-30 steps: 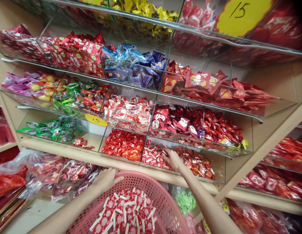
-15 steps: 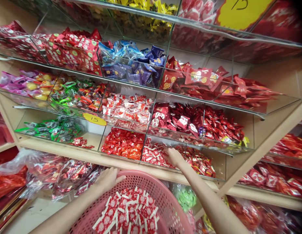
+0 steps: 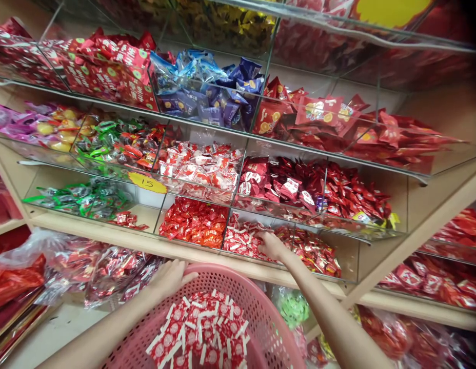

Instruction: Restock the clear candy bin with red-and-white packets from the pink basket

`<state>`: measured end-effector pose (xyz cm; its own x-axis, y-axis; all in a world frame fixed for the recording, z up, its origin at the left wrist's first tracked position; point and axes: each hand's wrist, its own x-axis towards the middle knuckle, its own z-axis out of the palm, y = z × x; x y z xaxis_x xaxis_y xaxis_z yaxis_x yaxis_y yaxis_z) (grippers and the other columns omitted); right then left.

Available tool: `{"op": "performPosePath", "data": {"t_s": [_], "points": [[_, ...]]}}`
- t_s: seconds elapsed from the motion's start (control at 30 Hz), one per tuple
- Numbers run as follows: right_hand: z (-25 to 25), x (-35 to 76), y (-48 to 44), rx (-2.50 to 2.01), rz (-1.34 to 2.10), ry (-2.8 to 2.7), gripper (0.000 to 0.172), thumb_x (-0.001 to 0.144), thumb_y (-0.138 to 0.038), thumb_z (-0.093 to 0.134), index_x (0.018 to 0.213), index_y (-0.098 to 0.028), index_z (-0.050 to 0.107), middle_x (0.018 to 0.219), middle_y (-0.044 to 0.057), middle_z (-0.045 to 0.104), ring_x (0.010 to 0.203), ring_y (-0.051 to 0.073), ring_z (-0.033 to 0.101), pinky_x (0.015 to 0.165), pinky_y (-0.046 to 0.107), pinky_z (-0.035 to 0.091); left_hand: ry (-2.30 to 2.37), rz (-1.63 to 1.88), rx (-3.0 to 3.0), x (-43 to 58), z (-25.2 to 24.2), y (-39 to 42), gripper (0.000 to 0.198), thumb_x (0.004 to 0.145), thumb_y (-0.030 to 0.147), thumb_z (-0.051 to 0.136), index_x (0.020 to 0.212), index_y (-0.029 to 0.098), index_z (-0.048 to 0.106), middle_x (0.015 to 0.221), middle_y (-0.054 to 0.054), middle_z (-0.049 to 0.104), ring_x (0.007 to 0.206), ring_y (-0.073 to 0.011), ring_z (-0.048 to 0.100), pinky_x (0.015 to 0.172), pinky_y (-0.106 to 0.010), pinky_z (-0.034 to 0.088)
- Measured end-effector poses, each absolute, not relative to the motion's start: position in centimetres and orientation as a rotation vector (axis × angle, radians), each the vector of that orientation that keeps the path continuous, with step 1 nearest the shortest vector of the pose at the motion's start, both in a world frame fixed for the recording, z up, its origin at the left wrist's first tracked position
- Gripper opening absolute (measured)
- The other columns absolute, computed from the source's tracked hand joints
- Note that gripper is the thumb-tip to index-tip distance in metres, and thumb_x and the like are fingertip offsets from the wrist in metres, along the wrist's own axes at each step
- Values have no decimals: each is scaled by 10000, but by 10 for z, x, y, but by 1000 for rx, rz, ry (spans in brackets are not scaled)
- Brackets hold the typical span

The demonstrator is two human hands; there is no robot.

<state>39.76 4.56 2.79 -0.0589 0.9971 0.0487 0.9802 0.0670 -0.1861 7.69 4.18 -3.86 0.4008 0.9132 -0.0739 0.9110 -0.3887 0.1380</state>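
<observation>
A pink perforated plastic basket (image 3: 243,279) with many red-and-white wrapped candies (image 3: 207,328) inside stands below the shelf. At its far left rim is my left hand (image 3: 169,278), closed on the rim with the thumb on the inner side. My right hand (image 3: 272,246) reaches over the shelf edge into a low compartment of small red-and-white wrapped candies (image 3: 241,242). Its fingers are curled down among them, and the fingertips are partly hidden. What they hold, if anything, cannot be made out.
Clear dividers (image 3: 225,228) and front panels split the tiered shelf into compartments. Orange-red candies (image 3: 194,221) lie left of my right hand, red-gold ones (image 3: 313,251) to its right. A clear panel (image 3: 276,211) hangs just above. Bagged candies (image 3: 103,271) sit below left.
The camera view has shifted slightly. My right hand is still in the same compartment, a little lower among the candies and more curled. My left hand stays at the basket rim.
</observation>
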Motion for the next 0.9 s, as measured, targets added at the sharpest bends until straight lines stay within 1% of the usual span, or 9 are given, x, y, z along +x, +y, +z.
{"op": "performPosePath", "data": {"t_s": [0.13,0.2,0.27,0.37,0.5,0.67,0.8,0.9], "points": [[24,386,43,-2089,79,-2137,322,784,-287,490,1070,-165,575,1022,127,645,943,236,583,738,275,381,1639,34,2503,76,-43,44,530,837,585,301,941,134,559,940,-127,591,911,-303,562,759,-410,428],[23,382,42,-2122,2,-2097,283,827,-319,450,1032,-171,575,1040,140,632,944,238,582,708,277,371,1647,36,2504,76,-44,44,524,836,582,307,936,133,559,948,-127,589,918,-303,559,765,-410,427],[22,381,42,-2148,-31,-2067,233,849,-295,425,984,-182,578,1006,130,638,917,228,589,678,270,356,1651,34,2504,76,-45,45,518,835,578,319,948,133,558,961,-126,587,932,-304,556,775,-409,425],[23,383,42,-2138,30,-2068,192,841,-265,444,964,-192,573,931,101,651,880,214,595,658,260,337,1653,31,2504,75,-46,45,529,832,586,318,957,133,560,959,-125,589,928,-304,558,778,-412,423],[25,385,43,-2066,61,-2123,215,808,-235,480,995,-187,573,946,88,646,891,206,583,660,250,327,1648,47,2506,74,-46,45,522,834,583,316,931,134,564,958,-126,590,929,-306,558,774,-414,424],[24,381,44,-2081,42,-2145,228,779,-229,505,984,-178,592,926,96,641,879,214,572,654,257,326,1649,34,2502,74,-43,43,541,837,580,311,990,125,559,963,-133,591,927,-318,558,765,-428,427],[31,388,50,-2035,80,-2113,211,789,-257,507,972,-192,590,965,87,636,899,209,567,690,253,342,1654,21,2497,75,-41,42,557,835,590,306,981,122,570,968,-135,591,933,-316,556,775,-428,426],[35,390,57,-2035,6,-1994,242,836,-289,452,1044,-194,530,991,95,630,905,211,574,692,254,347,1648,25,2499,75,-40,41,548,838,586,304,973,126,570,970,-135,592,926,-320,559,768,-436,428]]}}
